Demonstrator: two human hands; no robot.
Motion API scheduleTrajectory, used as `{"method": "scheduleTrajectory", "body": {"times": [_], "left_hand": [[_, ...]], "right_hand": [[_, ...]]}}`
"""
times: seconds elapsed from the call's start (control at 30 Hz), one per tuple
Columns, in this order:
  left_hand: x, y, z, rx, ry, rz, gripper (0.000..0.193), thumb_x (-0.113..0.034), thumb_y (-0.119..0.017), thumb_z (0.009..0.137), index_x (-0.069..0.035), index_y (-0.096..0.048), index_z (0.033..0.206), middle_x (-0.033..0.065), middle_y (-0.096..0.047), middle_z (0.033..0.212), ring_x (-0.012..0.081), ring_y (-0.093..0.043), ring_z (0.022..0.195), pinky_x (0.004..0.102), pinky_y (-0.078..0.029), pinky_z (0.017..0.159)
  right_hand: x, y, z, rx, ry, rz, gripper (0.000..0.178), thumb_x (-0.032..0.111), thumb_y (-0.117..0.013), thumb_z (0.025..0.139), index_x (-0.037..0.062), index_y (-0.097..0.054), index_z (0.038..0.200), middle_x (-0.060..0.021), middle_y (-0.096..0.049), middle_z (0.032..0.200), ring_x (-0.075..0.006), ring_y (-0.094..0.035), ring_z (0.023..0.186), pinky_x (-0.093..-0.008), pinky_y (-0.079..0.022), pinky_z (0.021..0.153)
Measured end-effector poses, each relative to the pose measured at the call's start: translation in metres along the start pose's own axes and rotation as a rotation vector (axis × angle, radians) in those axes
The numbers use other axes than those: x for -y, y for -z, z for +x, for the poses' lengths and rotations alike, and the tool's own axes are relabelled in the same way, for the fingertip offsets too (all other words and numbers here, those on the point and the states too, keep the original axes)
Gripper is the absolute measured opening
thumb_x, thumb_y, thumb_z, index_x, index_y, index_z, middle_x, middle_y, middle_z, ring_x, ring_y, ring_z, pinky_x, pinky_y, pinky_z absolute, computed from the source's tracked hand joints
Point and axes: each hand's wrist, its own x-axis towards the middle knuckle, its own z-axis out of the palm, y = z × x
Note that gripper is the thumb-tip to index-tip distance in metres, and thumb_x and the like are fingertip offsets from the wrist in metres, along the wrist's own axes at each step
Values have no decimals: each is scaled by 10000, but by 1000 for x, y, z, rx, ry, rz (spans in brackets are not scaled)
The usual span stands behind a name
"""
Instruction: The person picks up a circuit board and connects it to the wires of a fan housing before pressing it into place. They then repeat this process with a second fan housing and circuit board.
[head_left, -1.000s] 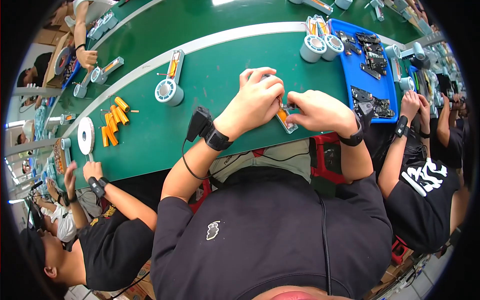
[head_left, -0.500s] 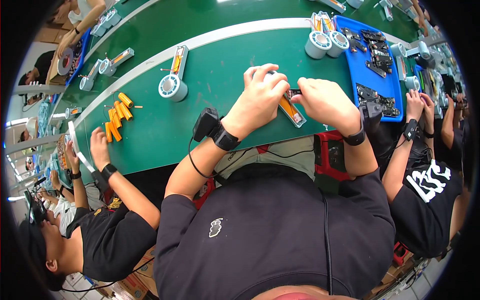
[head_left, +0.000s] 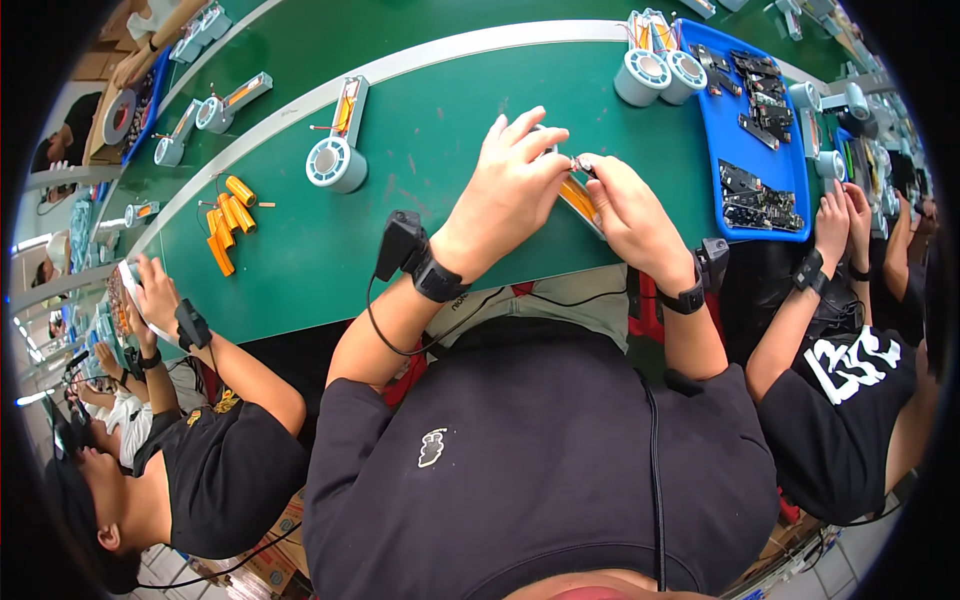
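A light-blue fan housing [head_left: 588,223] with an orange battery cell [head_left: 579,197] in its open handle is between the person's hands, near the counter's front edge; whether it rests on the surface is unclear. Its long axis slants, the handle's end pointing right and toward the person, the other end away and left, under the left hand [head_left: 520,185]. That hand's fingers wrap the far end. The right hand [head_left: 635,215] has its fingers drawn narrow, pinching a small dark piece [head_left: 584,166], too small to identify, above the handle.

Ahead and left on the green counter [head_left: 430,225], another fan unit [head_left: 337,165] points its handle away. Orange cells [head_left: 235,215] cluster farther left. To the right, a blue tray [head_left: 728,130] holds black components [head_left: 760,205], with two fan units [head_left: 643,77] just beside it.
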Motion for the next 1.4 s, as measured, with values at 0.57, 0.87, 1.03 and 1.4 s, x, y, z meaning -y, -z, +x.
{"method": "scheduleTrajectory", "body": {"times": [0.57, 0.87, 1.03, 1.4], "left_hand": [[-22, 23, 7, 302, -40, 320, 189, -42, -689, 833, -41, -731, 1017, 120, -649, 1299, 388, -550, 1314, 568, -501, 1033], [-4, 10, -7, 158, -158, 296, 153, -106, -684, 829, -25, -731, 949, 128, -634, 1280, 403, -547, 1308, 621, -502, 1037], [6, 2, -18, -54, -165, 66, 139, -100, -695, 820, -65, -731, 950, 116, -650, 1263, 416, -584, 1274, 614, -538, 1009], [-2, 20, -13, -7, -180, 223, 119, -99, -698, 808, -60, -720, 918, 105, -665, 1303, 385, -572, 1309, 566, -555, 990]], "right_hand": [[5, 11, -1, -12, -53, -100, 257, 55, -630, 959, -17, -616, 1205, -169, -622, 1076, -338, -603, 1005, -402, -489, 893], [12, 21, 2, -83, -20, -168, 304, 43, -769, 841, 2, -704, 1135, -134, -679, 1037, -318, -641, 929, -392, -523, 863], [13, 13, 3, -195, 20, -112, 256, 42, -769, 835, 8, -734, 1086, -124, -689, 994, -313, -642, 939, -388, -521, 855], [-16, 28, 12, 170, -134, 269, 239, 10, -679, 899, -7, -762, 1123, -107, -735, 1162, -239, -678, 1074, -316, -514, 940]]}}
